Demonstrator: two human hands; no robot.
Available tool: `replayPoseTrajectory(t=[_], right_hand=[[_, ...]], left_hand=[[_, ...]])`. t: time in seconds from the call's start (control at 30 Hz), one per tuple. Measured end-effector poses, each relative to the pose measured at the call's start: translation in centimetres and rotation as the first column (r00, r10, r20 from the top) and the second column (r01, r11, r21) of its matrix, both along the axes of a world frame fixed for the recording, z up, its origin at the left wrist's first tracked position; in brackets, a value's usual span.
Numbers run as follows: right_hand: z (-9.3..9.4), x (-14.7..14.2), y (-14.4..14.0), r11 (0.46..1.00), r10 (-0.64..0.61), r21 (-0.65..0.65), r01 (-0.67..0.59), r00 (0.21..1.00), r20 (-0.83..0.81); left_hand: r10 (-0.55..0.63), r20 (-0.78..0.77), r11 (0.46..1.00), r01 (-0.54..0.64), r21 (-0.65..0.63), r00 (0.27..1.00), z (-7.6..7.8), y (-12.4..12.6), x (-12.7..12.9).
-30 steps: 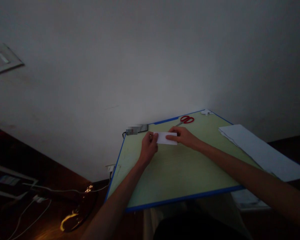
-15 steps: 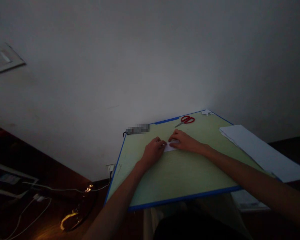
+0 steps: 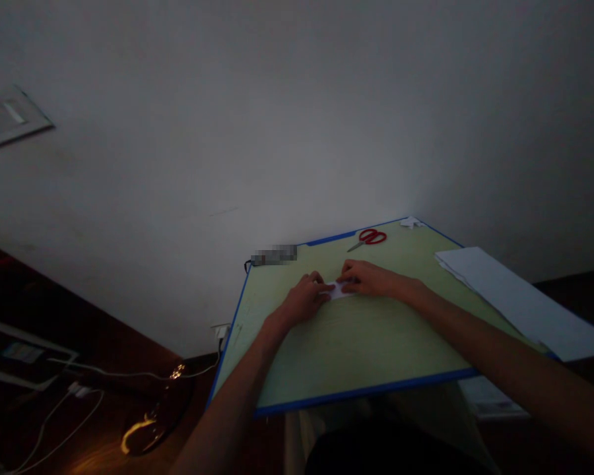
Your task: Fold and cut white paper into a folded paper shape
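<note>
Fingers of L hand (image 3: pixel 307 295) and R hand (image 3: pixel 369 278) both grasp paper (image 3: pixel 335 291), one hand per end. Paper approx. mid-table, btwn hands; can't tell if fully flat on table (image 3: pixel 356 343). Scissors (image 3: pixel 372 236) just beyond R hand: red handles twd wall (image 3: pixel 297 119), blade tips back twd L & near side. White scraps (image 3: pixel 410 223) at far R corner. Large sheets (image 3: pixel 519 300) along R edge, partly overhanging. Forearms cross near part of table. Visible paper runs L–R, roughly parallel to near edge; long axis apparently same, not confirmable. Both paper ends hidden under fingers; folds too small/dim to read. Item (image 3: pixel 276 255) at far L corner pixelated, no ID. L floor area v. dark.
</note>
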State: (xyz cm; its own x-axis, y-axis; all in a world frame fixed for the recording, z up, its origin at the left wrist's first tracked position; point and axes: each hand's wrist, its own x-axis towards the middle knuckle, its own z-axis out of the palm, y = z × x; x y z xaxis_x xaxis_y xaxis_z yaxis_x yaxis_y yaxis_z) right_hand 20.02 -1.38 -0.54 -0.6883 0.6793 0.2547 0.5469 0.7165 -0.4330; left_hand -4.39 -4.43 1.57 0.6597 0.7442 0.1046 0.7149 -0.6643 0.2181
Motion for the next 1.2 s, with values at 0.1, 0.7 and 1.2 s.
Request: replayPoseTrajectory(t=[0.1, 0.7, 1.2], right_hand=[[-0.2, 0.3, 0.2, 1.000, 0.005, 0.017, -0.006, 1.000, 0.030], [2.0, -1.5, -0.2, 0.983, 0.062, 0.157, -0.091, 0.982, 0.181], [2.3, -2.6, 2.6, 0.939, 0.180, 0.242, -0.245, 0.949, 0.260]], left_hand=[[0.001, 0.000, 0.999, -0.001, -0.037, 1.000, 0.1, 0.0, 0.0], [0.114, -0.161, 0.991, -0.101, 0.089, 0.980, 0.7, -0.8, -0.3], [0.047, -0.106, 0.999, -0.045, 0.019, 0.993, 0.2, -0.1, -0.7]])
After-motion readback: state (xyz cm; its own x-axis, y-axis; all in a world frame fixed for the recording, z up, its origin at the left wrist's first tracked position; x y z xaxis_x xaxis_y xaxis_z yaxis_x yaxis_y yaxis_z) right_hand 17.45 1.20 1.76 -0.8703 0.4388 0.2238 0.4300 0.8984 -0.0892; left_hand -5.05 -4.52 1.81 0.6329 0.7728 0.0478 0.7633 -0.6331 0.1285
